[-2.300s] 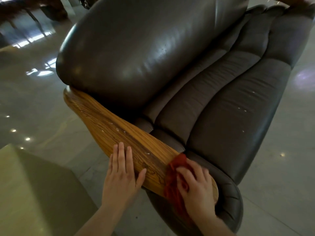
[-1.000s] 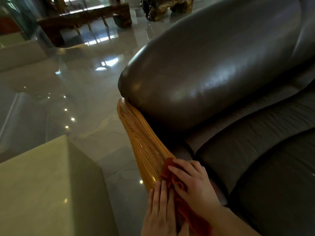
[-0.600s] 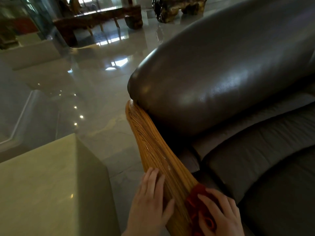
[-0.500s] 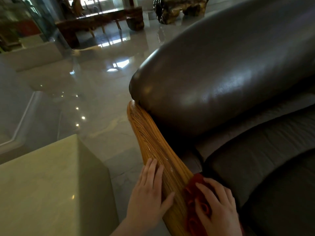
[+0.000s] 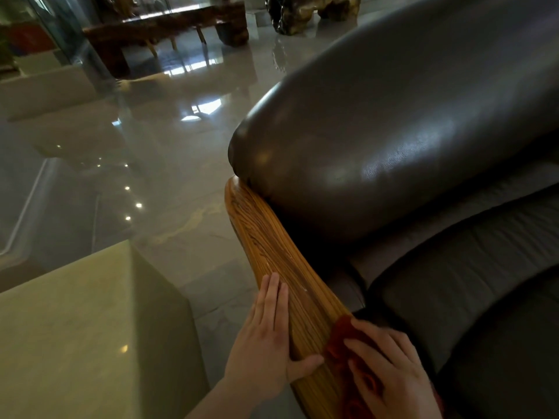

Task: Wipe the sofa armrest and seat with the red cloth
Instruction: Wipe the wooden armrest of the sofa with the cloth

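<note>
The sofa's wooden armrest (image 5: 272, 246) runs from the middle of the view down toward me, beside the dark leather back cushion (image 5: 393, 131) and the dark seat (image 5: 472, 291). My left hand (image 5: 266, 343) lies flat on the armrest's outer side, fingers together, thumb across the wood. My right hand (image 5: 390, 379) presses the red cloth (image 5: 341, 343) against the armrest's inner edge, near the seat. The hand covers most of the cloth.
A pale green stone block (image 5: 75, 334) stands close at the lower left. Glossy grey floor (image 5: 151, 182) lies left of the sofa. A dark wooden bench (image 5: 163, 28) and a root-like carved piece (image 5: 308, 10) stand at the far end of the room.
My right hand with the cloth has slid along the armrest, up it and back down toward me. My left hand has moved a little farther up the wood. The view has shifted slightly.
</note>
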